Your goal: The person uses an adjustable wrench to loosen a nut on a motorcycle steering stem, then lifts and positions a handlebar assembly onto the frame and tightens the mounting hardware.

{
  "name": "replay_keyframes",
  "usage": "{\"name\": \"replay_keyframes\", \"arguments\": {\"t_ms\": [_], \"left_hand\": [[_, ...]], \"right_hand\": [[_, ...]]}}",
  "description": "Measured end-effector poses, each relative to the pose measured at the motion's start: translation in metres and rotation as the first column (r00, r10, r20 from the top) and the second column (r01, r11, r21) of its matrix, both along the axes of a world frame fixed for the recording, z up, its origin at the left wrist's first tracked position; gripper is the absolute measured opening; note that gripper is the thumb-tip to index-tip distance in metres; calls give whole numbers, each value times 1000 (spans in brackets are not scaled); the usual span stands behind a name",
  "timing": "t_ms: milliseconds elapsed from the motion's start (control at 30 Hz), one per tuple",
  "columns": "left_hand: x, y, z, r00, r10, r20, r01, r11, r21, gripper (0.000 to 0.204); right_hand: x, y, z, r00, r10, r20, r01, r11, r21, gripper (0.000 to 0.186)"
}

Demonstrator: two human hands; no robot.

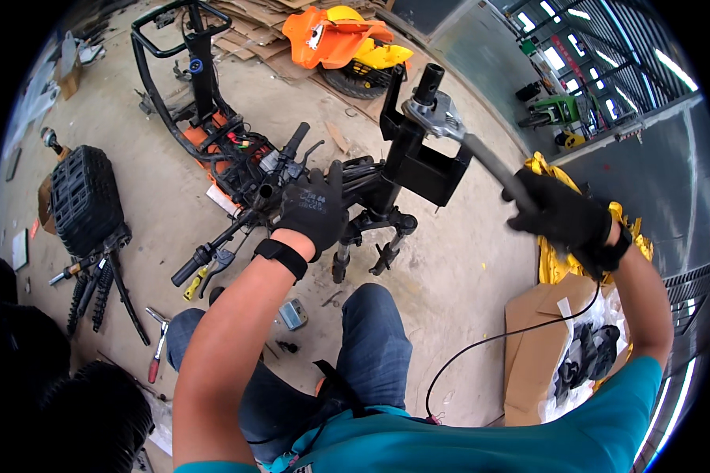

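Note:
A black electric scooter frame [201,94] stands stripped on the floor before me. My left hand [315,206], in a black glove, is closed over the frame's front part beside the bundled cables [361,175]. My right hand [556,211], gloved too, grips the long grey handle of a wrench [493,162]. The wrench's silver head sits around the steering column [428,85], just under its upright tube end. Below the head is a black box-shaped bracket [426,169], and the fork legs [375,244] reach toward the floor. The handlebar [221,236] hangs left of my left hand.
A black crate-like part with shock absorbers [87,197] stands left. Near my knee lie a red-handled ratchet [158,351] and a small metal box [293,314]. Orange and yellow body panels [335,38] lie behind. An opened cardboard box [528,339] is at right; a cord hangs from my right wrist.

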State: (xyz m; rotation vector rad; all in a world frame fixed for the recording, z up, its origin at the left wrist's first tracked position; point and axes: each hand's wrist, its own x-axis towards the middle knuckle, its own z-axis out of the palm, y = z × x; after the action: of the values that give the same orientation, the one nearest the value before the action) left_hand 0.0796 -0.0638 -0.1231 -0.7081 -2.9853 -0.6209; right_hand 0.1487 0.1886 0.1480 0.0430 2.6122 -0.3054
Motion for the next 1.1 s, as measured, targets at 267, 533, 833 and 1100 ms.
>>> {"name": "replay_keyframes", "arguments": {"t_ms": [267, 533, 833, 1100], "left_hand": [[0, 4, 1, 998, -27, -54, 34, 989, 145, 73], [8, -4, 9, 999, 34, -4, -32, 983, 182, 65], [-28, -5, 26, 974, 63, -219, 90, 778, 622, 45], [-36, -25, 34, 976, 195, -99, -44, 620, 784, 29]], "right_hand": [[61, -117, -142, 906, -274, -322, 2, 765, -644, 43], [134, -128, -209, 822, -559, -110, 233, 506, -831, 36], [176, -40, -241, 825, -449, -342, 219, 813, -539, 21], [220, 25, -253, 882, -373, -289, 220, 867, -447, 23]]}}
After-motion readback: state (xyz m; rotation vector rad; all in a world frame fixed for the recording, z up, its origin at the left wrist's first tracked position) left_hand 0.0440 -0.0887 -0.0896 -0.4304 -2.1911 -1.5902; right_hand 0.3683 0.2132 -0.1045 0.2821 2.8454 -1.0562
